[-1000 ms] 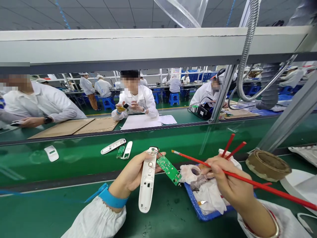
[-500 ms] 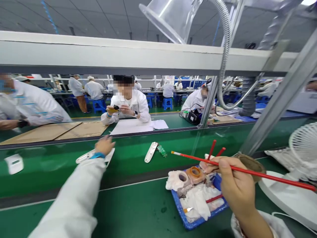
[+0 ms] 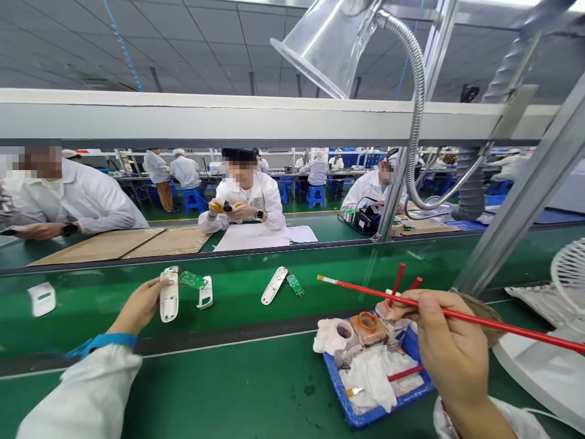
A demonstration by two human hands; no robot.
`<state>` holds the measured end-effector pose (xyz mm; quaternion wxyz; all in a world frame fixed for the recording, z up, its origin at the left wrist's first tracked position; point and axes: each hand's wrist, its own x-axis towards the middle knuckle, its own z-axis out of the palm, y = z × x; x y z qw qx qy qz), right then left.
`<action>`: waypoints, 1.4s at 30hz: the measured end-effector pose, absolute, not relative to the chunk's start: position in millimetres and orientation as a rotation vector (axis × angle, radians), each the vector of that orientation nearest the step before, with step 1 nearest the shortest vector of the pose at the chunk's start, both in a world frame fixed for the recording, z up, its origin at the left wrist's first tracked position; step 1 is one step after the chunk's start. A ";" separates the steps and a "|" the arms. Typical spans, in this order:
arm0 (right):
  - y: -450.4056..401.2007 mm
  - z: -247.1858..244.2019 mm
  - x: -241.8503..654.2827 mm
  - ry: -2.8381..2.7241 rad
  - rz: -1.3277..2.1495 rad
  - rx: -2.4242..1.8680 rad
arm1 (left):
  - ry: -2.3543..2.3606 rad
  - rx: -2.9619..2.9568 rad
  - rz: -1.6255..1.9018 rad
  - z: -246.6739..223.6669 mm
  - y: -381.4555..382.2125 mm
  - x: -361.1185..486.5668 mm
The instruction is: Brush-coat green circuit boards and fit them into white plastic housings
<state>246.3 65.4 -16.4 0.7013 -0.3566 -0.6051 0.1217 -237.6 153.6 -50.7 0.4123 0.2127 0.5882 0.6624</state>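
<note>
My left hand (image 3: 142, 305) grips the edge of a white plastic shell (image 3: 169, 295) over the green belt. A green circuit board (image 3: 192, 280) sticks out from the shell's right side, beside a small white piece (image 3: 205, 293). My right hand (image 3: 450, 341) holds a long red brush (image 3: 379, 292), its bristles pointing left. Below the brush is a blue tray (image 3: 340, 390) with jars, white wipes and more red-handled brushes. Another white shell (image 3: 275, 286) lies mid-belt with a green board (image 3: 295, 285) against it.
A white cover (image 3: 42, 299) lies on the belt at far left. A white fan (image 3: 569, 274) stands at right. Overhead hang a clear hood (image 3: 326, 46) and a metal hose (image 3: 418, 91). Several people in white coats sit across the belt.
My left hand has drawn back toward me and left, and now has the shell by its edge, turned more upright. The view has shifted slightly. My right hand still holds the brush.
</note>
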 end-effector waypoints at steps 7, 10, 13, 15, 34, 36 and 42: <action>55.1 -8.7 220.1 -1.447 0.472 -0.668 | 1.101 0.408 1.612 -50.3 111.2 -150.8; 50.2 -13.6 212.6 -1.562 0.579 -0.637 | 0.978 0.433 1.501 -46.3 99.7 -103.6; 46.8 -18.3 210.2 -1.712 0.544 -0.692 | 0.925 0.449 1.342 -39.0 92.0 -65.7; 45.7 -18.8 210.1 -1.802 0.492 -0.741 | 0.904 0.484 1.251 -34.7 87.9 -47.4; 45.4 -16.3 214.4 -1.919 0.055 -0.753 | 0.864 0.775 1.223 -23.0 68.8 -20.7; 49.4 -17.8 216.4 -1.941 0.062 -0.730 | 0.875 0.745 1.225 -23.4 69.3 -21.9; 54.0 -17.8 225.0 -1.656 0.250 -0.668 | 0.932 0.685 1.236 -28.2 78.7 -27.7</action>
